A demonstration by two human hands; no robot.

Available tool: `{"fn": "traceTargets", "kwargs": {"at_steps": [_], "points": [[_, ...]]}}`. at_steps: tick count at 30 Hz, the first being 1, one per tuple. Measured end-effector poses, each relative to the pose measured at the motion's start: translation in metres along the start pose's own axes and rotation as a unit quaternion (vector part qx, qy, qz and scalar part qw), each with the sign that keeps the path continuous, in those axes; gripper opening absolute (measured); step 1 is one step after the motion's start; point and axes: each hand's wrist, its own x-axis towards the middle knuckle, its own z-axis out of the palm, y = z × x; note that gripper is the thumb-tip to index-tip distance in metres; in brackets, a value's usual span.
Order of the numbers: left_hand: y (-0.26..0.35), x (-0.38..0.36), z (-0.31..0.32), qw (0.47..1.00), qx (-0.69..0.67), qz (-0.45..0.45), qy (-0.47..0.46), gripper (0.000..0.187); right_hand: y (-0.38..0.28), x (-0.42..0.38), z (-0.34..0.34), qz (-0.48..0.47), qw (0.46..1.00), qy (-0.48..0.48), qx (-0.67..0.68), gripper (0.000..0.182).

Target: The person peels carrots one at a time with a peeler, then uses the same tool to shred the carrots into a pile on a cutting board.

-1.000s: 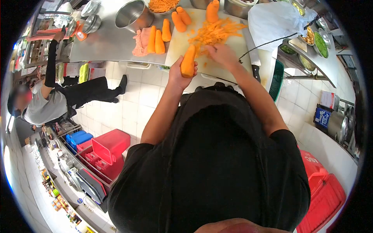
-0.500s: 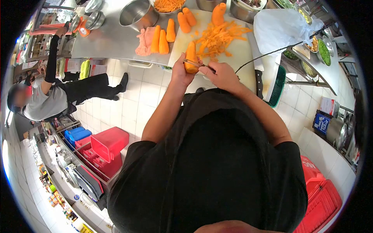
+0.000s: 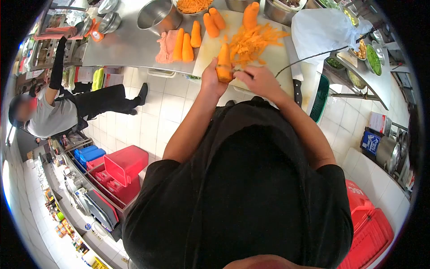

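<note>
My left hand (image 3: 213, 80) is wrapped around a thick carrot (image 3: 224, 62), held tilted upward over the near edge of the white cutting board (image 3: 277, 56). In my right hand (image 3: 261, 80) is a peeler (image 3: 237, 70), its head against or close beside the carrot's right side; my fingers cover most of its handle. Orange peelings (image 3: 255, 44) lie heaped on the board just beyond. Two carrots (image 3: 214, 22) rest at the board's far left, and another carrot (image 3: 251, 17) at its back. Several more carrots (image 3: 187, 47) lie left of the board beside a crumpled pink cloth (image 3: 167, 46).
A knife (image 3: 297, 83) with a black handle lies along the board's right side. Metal bowls (image 3: 160, 17) stand at the back, one with shredded carrot (image 3: 194, 5). A white plastic bag (image 3: 318, 33) sits right. At left, a co-worker (image 3: 49, 110) reaches toward the counter.
The carrot and my left hand have shifted slightly right, with the carrot more upright. My right hand has moved right and a little down, drawing the peeler toward the carrot's side.
</note>
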Motion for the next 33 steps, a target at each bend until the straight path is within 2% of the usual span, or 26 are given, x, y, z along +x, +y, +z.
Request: {"fn": "traceTargets", "kwargs": {"at_steps": [3, 4, 6, 8, 11, 14, 17, 20, 24, 27, 30, 33], "points": [[-0.002, -0.002, 0.009, 0.999, -0.030, -0.002, 0.022, 0.047, -0.003, 0.005, -0.002, -0.027, 1.000, -0.011, -0.009, 0.048], [-0.002, -0.004, 0.004, 1.000, -0.015, -0.012, 0.003, 0.047, 0.000, 0.007, 0.000, -0.028, 0.999, -0.016, -0.005, 0.049], [0.001, -0.007, -0.006, 0.998, 0.017, -0.035, -0.040, 0.047, 0.022, 0.023, 0.007, 0.013, 1.000, 0.012, -0.009, 0.049], [-0.001, -0.012, -0.006, 0.998, 0.040, -0.046, -0.033, 0.048, 0.055, 0.045, 0.003, 0.071, 0.997, 0.005, -0.039, 0.056], [-0.006, -0.026, -0.004, 0.997, 0.048, -0.050, -0.047, 0.050, 0.091, 0.060, 0.003, 0.103, 0.990, 0.068, -0.072, 0.060], [-0.004, -0.020, -0.008, 0.998, 0.018, -0.042, -0.051, 0.049, 0.070, 0.054, -0.012, 0.114, 0.992, 0.048, -0.011, 0.059], [-0.006, -0.003, -0.023, 0.999, -0.008, -0.035, -0.027, 0.047, 0.053, 0.033, 0.001, 0.119, 0.990, 0.015, 0.078, 0.055], [-0.002, 0.004, -0.021, 0.999, -0.024, -0.027, 0.002, 0.045, 0.023, 0.009, 0.007, 0.067, 0.991, 0.032, 0.113, 0.052], [-0.002, 0.004, -0.005, 0.997, -0.060, 0.004, 0.044, 0.044, 0.012, 0.000, 0.013, 0.023, 0.998, 0.007, 0.050, 0.052], [-0.004, 0.012, -0.007, 0.997, -0.078, -0.012, -0.011, 0.048, 0.000, -0.003, 0.006, -0.011, 1.000, 0.005, 0.008, 0.051], [-0.004, 0.014, 0.000, 0.995, -0.095, -0.012, 0.017, 0.046, -0.002, -0.002, 0.005, -0.027, 1.000, 0.008, -0.012, 0.051], [-0.001, 0.012, 0.002, 0.999, -0.035, -0.012, -0.020, 0.046, -0.001, 0.001, 0.001, -0.023, 0.999, 0.003, -0.027, 0.050]]}}
